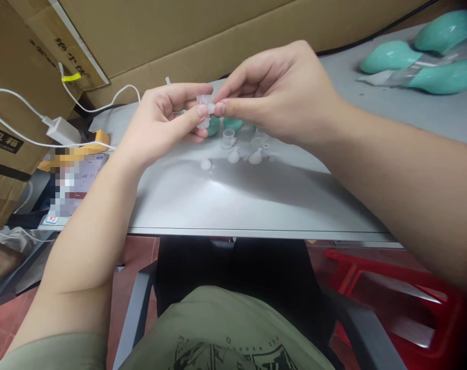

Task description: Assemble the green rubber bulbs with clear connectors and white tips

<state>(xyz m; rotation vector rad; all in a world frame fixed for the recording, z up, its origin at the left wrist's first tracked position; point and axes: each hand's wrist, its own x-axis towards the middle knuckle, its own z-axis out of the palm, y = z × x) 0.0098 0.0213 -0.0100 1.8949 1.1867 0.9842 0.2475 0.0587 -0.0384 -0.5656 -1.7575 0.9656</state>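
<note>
My left hand (160, 121) is closed around a clear plastic cylindrical fitting (203, 122), held above the table. Thumb and index finger of my right hand (272, 92) pinch a small whitish piece (211, 108) against the side of that fitting; its exact shape is too small to tell. Below the hands, a second clear plastic fitting (229, 137) stands on the grey table (202, 203). Near it lie several small white rounded pieces, among them a domed one (206, 164) and one with a narrow tip (255, 156). Teal rounded objects (233, 124) are partly hidden behind the hands.
Teal bulb-shaped items with clear necks (390, 56) lie at the back right. Cardboard (179, 36) borders the table's far side. At left are a white charger (64, 131), cables, an orange power strip (102, 139) and a phone (85, 180). A red stool (372, 264) stands below right.
</note>
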